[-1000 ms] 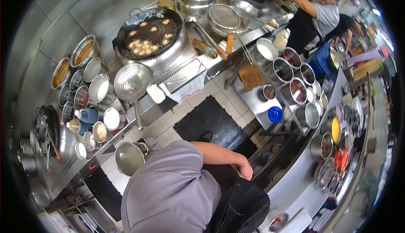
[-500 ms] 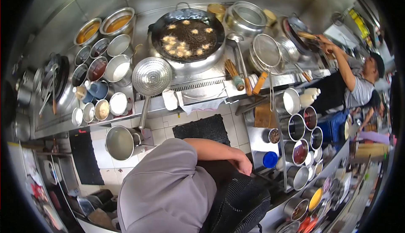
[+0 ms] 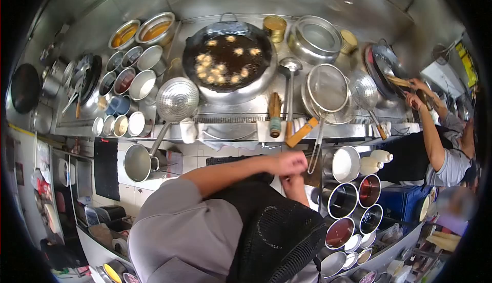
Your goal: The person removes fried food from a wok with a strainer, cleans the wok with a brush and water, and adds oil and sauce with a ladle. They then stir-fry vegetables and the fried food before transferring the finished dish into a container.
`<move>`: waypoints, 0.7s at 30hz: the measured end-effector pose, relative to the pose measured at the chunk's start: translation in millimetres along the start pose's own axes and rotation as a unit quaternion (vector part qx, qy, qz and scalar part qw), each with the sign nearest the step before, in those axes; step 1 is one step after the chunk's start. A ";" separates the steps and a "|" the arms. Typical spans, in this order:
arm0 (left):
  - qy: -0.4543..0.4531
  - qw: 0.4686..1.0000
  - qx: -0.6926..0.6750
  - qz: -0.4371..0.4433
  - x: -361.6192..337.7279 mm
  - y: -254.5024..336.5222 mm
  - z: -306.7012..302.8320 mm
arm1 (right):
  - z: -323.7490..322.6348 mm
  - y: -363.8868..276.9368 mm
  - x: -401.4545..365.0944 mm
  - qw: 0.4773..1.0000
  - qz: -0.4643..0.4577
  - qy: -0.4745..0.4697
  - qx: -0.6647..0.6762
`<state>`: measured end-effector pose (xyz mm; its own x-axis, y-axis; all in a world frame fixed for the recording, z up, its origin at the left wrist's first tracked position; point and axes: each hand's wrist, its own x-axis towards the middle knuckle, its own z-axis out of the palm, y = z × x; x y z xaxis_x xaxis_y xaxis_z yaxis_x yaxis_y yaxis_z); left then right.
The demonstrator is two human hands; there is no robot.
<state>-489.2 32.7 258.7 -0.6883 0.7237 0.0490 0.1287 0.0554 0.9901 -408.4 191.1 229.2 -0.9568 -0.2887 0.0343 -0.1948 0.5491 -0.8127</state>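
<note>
My left hand (image 3: 288,163) is in front of my chest at the stove's front edge, its fingers curled and blurred; anything inside them is too small to tell. Just below it is my right hand (image 3: 293,181), close to or touching the left, its fingers mostly hidden. Nearest to them are the wooden-handled tool (image 3: 302,132) and the handle of a round mesh strainer (image 3: 328,88). Beyond, a black wok (image 3: 192,57) holds dark oil with several pale battered pieces (image 3: 210,70) floating in it.
A perforated ladle (image 3: 178,100) lies left of the wok, its handle reaching over a pot (image 3: 137,163). Sauce containers (image 3: 124,80) stand at left, more pots (image 3: 342,200) at right. A co-worker (image 3: 435,144) at far right holds something over another wok (image 3: 384,65).
My left hand has risen toward the stove edge, and my right hand has come into view beneath it. The whole view has shifted and turned. The co-worker's hands sit lower in the view.
</note>
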 end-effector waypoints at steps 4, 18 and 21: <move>0.308 0.951 0.027 -0.024 23.2 -37.6 -56.4 | -76.2 20.4 28.6 0.975 0.037 0.212 -0.063; 0.115 0.897 -0.366 -0.220 90.3 -75.9 -53.1 | -77.5 80.1 92.3 0.843 0.269 0.061 0.461; 0.160 0.921 -0.294 -0.198 52.6 -35.4 -89.6 | -87.2 38.9 100.4 0.850 0.246 0.089 0.458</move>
<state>-593.9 7.2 238.0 -0.7855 0.4821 -0.3879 -0.5219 -0.1795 0.8339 -530.9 251.8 251.7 -0.9069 -0.0324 -0.4201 0.4103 -0.2946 -0.8630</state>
